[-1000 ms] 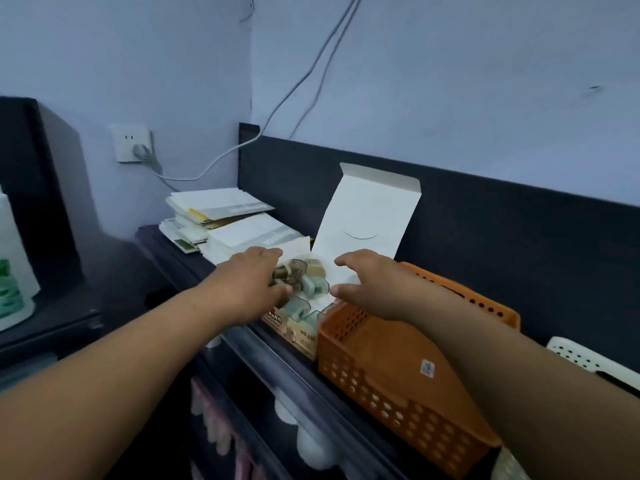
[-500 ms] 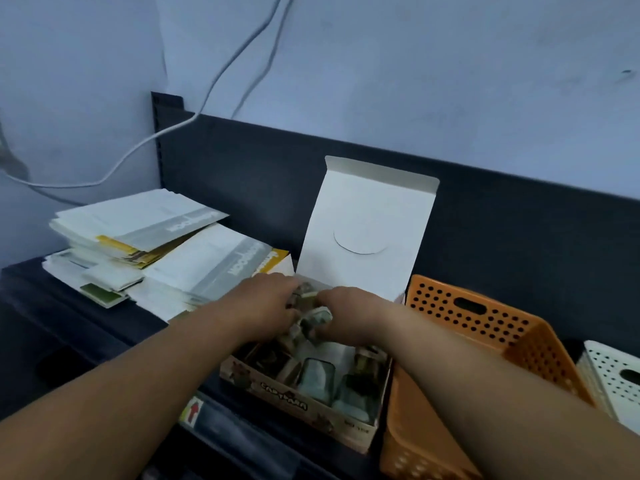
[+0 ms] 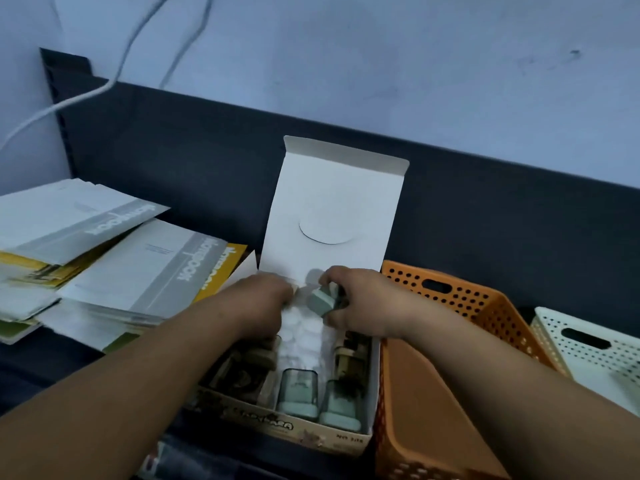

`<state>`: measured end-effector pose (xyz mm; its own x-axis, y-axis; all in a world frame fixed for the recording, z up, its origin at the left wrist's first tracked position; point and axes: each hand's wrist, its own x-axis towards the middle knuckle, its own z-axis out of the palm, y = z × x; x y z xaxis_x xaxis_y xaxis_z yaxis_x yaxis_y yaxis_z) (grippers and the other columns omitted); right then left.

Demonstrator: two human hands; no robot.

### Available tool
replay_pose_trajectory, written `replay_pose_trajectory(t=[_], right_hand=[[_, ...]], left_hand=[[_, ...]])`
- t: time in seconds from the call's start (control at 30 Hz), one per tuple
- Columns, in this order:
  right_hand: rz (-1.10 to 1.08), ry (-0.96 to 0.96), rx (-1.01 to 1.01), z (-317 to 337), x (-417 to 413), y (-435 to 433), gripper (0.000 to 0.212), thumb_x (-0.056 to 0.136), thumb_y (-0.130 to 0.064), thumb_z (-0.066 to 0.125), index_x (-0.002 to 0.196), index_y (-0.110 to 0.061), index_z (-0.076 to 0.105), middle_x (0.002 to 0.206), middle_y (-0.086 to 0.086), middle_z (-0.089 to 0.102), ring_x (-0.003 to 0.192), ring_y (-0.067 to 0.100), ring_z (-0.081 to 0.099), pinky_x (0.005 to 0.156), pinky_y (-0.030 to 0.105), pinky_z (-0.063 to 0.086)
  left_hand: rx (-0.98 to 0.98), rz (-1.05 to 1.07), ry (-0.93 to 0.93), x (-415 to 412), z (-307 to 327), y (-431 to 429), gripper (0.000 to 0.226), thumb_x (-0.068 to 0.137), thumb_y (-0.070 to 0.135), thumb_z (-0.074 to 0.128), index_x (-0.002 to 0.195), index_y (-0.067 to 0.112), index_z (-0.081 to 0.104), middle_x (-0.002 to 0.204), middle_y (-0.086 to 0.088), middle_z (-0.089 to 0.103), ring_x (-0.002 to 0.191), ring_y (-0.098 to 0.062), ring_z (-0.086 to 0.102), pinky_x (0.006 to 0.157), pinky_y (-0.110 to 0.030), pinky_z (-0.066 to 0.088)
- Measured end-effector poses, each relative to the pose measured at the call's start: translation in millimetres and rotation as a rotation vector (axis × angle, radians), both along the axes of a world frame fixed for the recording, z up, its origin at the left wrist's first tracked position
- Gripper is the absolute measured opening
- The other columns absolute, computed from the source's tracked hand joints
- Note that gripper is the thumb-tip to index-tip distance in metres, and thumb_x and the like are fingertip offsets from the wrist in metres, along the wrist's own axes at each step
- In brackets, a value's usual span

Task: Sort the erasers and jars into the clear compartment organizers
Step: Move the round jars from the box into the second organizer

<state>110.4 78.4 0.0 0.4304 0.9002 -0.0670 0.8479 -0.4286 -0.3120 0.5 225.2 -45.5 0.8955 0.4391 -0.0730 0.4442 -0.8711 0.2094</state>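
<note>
Notebooks [image 3: 114, 258], white and yellow paper-covered ones, lie stacked at the far left of the dark bench [image 3: 41, 375]. Your left hand [image 3: 258, 306] reaches into the open printed cardboard box [image 3: 263, 424], fingers curled down among its contents; whether that grip holds anything cannot be told. Small clear jars with pale green caps [image 3: 298, 393] lie at the box's near end. Your right hand [image 3: 360, 306] has its grip closed round one grey-green-capped jar [image 3: 322, 301], held just above the box, before the upright white lid [image 3: 332, 202]. An orange perforated plastic basket [image 3: 467, 306] sits against the box's right side, with a white perforated basket [image 3: 588, 348] beyond it.
</note>
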Motion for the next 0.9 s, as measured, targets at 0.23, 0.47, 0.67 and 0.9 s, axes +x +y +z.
replay_pose_trajectory(t=[0.23, 0.47, 0.67, 0.9], right_hand=[[-0.097, 0.125, 0.171, 11.1, -1.3, -27.8, 0.053, 0.082, -0.025, 0.071, 0.129, -0.032, 0.047, 0.104, -0.008, 0.058, 0.082, 0.005, 0.061, 0.064, 0.021, 0.052], [-0.1, 0.151, 0.308, 21.7, -9.1, -65.6, 0.055, 0.082, -0.025, 0.073, 0.13, -0.031, 0.048, 0.107, -0.009, 0.057, 0.086, 0.005, 0.059, 0.072, 0.02, 0.051], [-0.126, 0.135, 0.426, 27.1, -3.4, -126.3, 0.054, 0.083, -0.024, 0.071, 0.131, -0.031, 0.047, 0.118, -0.008, 0.055, 0.101, 0.007, 0.056, 0.082, 0.018, 0.047], [-0.284, 0.216, 0.577, 33.0, 11.9, -266.8, 0.052, 0.084, -0.018, 0.068, 0.131, -0.03, 0.049, 0.113, -0.013, 0.054, 0.097, 0.002, 0.056, 0.08, 0.016, 0.047]], left_hand=[[-0.078, 0.013, -0.108, 8.1, 0.2, -1.5, 0.036, 0.079, 0.004, 0.054, 0.108, 0.025, 0.058, 0.111, 0.005, 0.057, 0.094, -0.016, 0.053, 0.071, -0.023, 0.041], [-0.07, 0.144, -0.133, 6.7, -0.5, -17.6, 0.025, 0.078, 0.007, 0.058, 0.101, 0.017, 0.056, 0.109, -0.004, 0.051, 0.091, -0.021, 0.054, 0.069, -0.028, 0.044], [-0.531, 0.117, -0.542, 16.5, 44.0, -95.4, 0.02, 0.081, 0.007, 0.061, 0.097, 0.02, 0.061, 0.08, -0.002, 0.059, 0.068, -0.016, 0.055, 0.057, -0.025, 0.043], [-0.927, -0.012, -0.571, 40.9, 77.0, -252.0, 0.021, 0.096, 0.007, 0.047, 0.1, 0.021, 0.062, 0.077, -0.004, 0.057, 0.069, -0.012, 0.057, 0.072, -0.033, 0.057]])
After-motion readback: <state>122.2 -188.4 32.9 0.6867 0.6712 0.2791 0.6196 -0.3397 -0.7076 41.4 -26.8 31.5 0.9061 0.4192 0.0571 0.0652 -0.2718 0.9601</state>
